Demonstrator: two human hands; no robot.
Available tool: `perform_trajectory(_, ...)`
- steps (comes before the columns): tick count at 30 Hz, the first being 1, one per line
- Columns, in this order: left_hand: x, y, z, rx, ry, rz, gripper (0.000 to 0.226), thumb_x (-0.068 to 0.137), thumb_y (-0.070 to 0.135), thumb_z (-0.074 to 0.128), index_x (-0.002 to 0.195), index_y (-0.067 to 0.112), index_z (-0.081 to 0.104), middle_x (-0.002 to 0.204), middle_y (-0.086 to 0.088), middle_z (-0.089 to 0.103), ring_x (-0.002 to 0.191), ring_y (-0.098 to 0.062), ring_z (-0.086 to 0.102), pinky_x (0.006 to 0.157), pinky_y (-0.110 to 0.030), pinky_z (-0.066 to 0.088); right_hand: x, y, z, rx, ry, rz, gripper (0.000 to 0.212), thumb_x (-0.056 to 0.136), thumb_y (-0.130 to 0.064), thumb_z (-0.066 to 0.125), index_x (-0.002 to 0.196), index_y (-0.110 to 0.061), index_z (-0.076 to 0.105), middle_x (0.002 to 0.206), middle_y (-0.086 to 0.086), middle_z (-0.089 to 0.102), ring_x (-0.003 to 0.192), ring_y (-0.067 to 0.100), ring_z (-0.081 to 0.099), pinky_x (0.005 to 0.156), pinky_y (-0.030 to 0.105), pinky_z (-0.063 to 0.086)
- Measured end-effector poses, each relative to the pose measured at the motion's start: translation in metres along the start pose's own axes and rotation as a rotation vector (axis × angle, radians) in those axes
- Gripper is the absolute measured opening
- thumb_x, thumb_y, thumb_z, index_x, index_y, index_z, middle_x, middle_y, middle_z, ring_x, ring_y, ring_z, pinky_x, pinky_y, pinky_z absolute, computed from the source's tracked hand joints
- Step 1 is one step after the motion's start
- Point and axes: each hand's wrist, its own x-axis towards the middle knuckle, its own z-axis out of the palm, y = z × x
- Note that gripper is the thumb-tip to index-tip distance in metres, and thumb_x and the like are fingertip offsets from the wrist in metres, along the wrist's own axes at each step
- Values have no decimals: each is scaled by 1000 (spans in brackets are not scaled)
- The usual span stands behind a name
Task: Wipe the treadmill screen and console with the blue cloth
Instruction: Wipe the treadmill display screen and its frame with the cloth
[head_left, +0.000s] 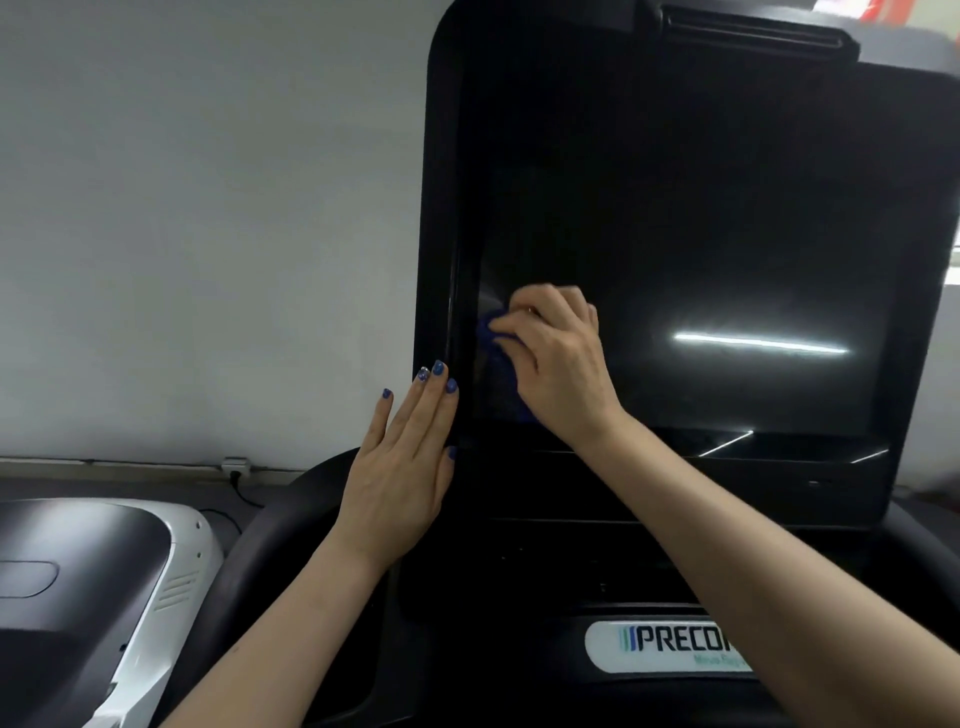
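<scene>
Grey wall behind. Right hand (558, 358) gripping blue cloth (498, 364) at screen (727, 234) bottom-left corner; unwiped screen up and right. Left hand (405, 462) flat, open, on frame.

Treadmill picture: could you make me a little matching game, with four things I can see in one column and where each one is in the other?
Things:
1. blue cloth
2. left hand
3. logo badge
4. white machine

Places:
A. low on the console, below the screen
B. bottom left of the picture, beside the treadmill
C. bunched under the right hand on the screen
D. flat against the screen's left frame

Pairs: 1-C, 2-D, 3-A, 4-B
</scene>
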Motion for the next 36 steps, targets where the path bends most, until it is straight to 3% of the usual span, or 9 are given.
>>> perform_trajectory(5, -2, -1, -1, -2, -17, 1, 62, 103, 25, 29, 158, 7, 6, 167, -10, 5, 154, -23, 11, 124, -46, 12, 1, -4, 8, 4, 25, -37, 10, 88, -11, 66, 95, -9, 73, 104, 5, 64, 100, 21, 52, 84, 34, 42)
perform_trajectory(9, -3, -2, 1, -13, -8, 7, 61, 103, 26, 28, 157, 6, 8, 166, -9, 5, 154, -23, 10, 125, -45, 10, -22, -12, 9, 15, -52, -111, 12, 88, -14, 66, 97, -10, 73, 105, 4, 64, 100, 24, 54, 83, 37, 44)
perform_trajectory(15, -3, -4, 2, -28, 3, 6, 60, 102, 24, 31, 156, 4, 13, 165, -13, 11, 153, -23, 14, 125, -42, 8, -55, -10, 4, 43, -138, -178, 19, 88, -24, 69, 103, -14, 72, 113, 2, 64, 106, 20, 53, 92, 35, 40)
perform_trajectory(18, -2, -3, 3, -10, -3, 10, 56, 107, 27, 23, 156, 3, 13, 164, -15, 12, 152, -26, 17, 125, -45, 11, -65, -1, 1, 36, -153, -221, 15, 91, -21, 66, 103, -15, 73, 113, 1, 64, 107, 19, 52, 94, 35, 40)
perform_trajectory(24, -2, -1, 4, -5, 11, -1, 58, 104, 24, 30, 156, 1, 17, 164, -15, 15, 153, -26, 17, 124, -46, 14, -87, 25, -18, 47, -35, -90, 13, 90, -18, 65, 94, -12, 76, 107, 4, 67, 101, 22, 56, 91, 35, 39)
perform_trajectory(30, -1, -1, 3, -14, 8, 4, 58, 104, 24, 29, 156, 2, 15, 165, -15, 12, 154, -25, 12, 125, -44, 10, -76, 3, -6, 64, -134, -130, 16, 91, -17, 61, 99, -13, 74, 111, 4, 65, 105, 21, 54, 93, 35, 40)
perform_trajectory(36, -16, 3, 1, -5, -21, -8, 60, 104, 26, 31, 156, 3, 14, 165, -14, 13, 153, -25, 14, 125, -44, 7, -74, -5, -5, 80, -62, -21, 16, 89, -18, 62, 96, -10, 74, 107, 5, 66, 105, 21, 52, 90, 36, 41)
